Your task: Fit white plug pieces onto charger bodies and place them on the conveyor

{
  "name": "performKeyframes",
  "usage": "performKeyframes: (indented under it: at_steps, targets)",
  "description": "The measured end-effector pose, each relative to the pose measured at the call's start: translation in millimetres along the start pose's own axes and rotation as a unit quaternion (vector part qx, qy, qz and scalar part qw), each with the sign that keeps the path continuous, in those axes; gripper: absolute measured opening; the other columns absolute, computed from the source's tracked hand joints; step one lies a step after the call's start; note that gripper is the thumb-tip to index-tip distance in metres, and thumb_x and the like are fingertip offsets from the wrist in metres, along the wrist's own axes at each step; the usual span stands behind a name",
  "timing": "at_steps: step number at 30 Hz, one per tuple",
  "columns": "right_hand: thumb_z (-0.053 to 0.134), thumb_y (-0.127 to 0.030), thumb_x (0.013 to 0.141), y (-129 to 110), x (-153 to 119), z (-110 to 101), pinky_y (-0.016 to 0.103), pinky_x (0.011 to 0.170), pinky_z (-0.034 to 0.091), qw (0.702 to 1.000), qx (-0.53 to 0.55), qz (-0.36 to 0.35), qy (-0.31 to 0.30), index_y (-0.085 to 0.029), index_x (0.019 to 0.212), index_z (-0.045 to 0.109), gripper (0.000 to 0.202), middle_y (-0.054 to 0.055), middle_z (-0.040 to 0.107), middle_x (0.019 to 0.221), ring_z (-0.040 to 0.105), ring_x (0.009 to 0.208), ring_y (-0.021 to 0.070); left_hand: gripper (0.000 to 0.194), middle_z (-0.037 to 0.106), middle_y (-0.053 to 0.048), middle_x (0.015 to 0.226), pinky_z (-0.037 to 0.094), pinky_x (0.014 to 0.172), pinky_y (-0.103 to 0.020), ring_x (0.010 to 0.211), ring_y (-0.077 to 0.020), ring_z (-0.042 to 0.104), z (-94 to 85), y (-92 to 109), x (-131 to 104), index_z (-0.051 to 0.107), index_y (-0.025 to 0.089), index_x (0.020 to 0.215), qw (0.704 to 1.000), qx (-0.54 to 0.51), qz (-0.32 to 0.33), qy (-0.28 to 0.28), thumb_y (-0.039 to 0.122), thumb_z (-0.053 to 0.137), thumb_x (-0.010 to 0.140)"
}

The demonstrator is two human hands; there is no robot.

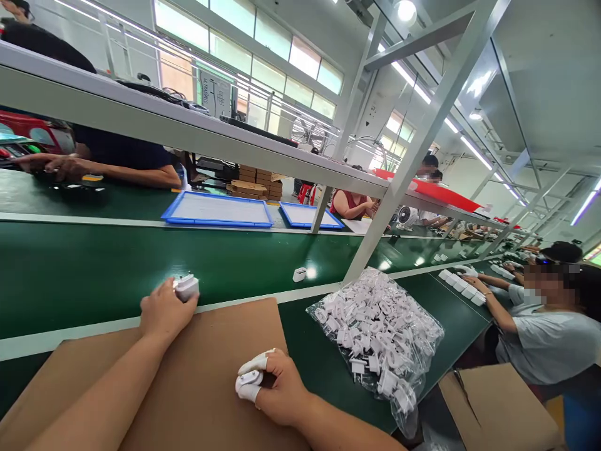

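My left hand [164,311] is closed on a white charger housing [186,286], held at the near edge of the green conveyor belt [117,263]. Over a brown cardboard sheet [211,351], my right hand [277,385] pinches a small white plug part [250,378]; white covers sit on its thumb and finger. On the belt, beyond both hands, lies another white charger piece [299,274]. A clear plastic bag [380,326] full of white plug parts rests on the green table to the right of my right hand.
Blue-rimmed trays [216,210] lie across the belt. A slanted metal post [394,188] rises behind the bag. At the right, a person [544,338] works beside a row of white boxes [462,288]; an open carton [502,407] stands below. Another person's forearms [126,174] rest across the belt.
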State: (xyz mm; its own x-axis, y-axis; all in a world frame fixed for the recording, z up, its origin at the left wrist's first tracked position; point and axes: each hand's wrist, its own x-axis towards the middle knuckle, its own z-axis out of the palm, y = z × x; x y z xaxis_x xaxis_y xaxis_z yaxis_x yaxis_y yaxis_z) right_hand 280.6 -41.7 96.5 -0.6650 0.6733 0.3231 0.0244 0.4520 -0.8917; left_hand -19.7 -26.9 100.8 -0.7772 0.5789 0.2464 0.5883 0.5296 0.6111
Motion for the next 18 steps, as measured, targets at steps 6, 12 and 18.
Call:
performKeyframes:
  at_steps: [6, 12, 18]
  targets:
    - [0.085, -0.054, 0.071, 12, -2, -2, 0.034, 0.082, 0.054, 0.996, -0.015, 0.048, 0.068, -0.029, 0.087, 0.084, 0.030, 0.008, 0.068, 0.094, 0.064, 0.095, 0.0239, 0.054, 0.056, -0.023, 0.140, 0.031, 0.118, -0.050, 0.138, -0.0351, 0.045, -15.2, 23, -21, 0.058, 0.010, 0.128, 0.977, -0.058, 0.101, 0.179, 0.048, 0.043, 0.092]
    - [0.086, -0.058, 0.067, 20, -1, -3, 0.031, 0.076, 0.054, 0.996, 0.007, 0.072, 0.058, -0.029, 0.088, 0.084, 0.035, 0.005, 0.067, 0.086, 0.063, 0.087, 0.0212, 0.041, 0.072, -0.009, 0.090, 0.050, 0.086, -0.037, 0.097, -0.0287, 0.065, -1.0, 26, -28, 0.062, 0.025, 0.081, 0.972, -0.052, 0.227, -0.025, 0.055, 0.036, 0.091]
    - [0.084, -0.057, 0.071, 20, -3, -4, 0.029, 0.075, 0.052, 0.998, -0.035, 0.054, 0.022, -0.028, 0.089, 0.084, 0.034, 0.004, 0.068, 0.086, 0.064, 0.086, 0.0202, 0.038, 0.069, -0.007, 0.088, 0.048, 0.068, -0.033, 0.078, -0.0240, 0.063, 10.2, 16, -21, 0.063, 0.022, 0.083, 0.961, -0.069, 0.202, -0.175, 0.056, 0.045, 0.081]
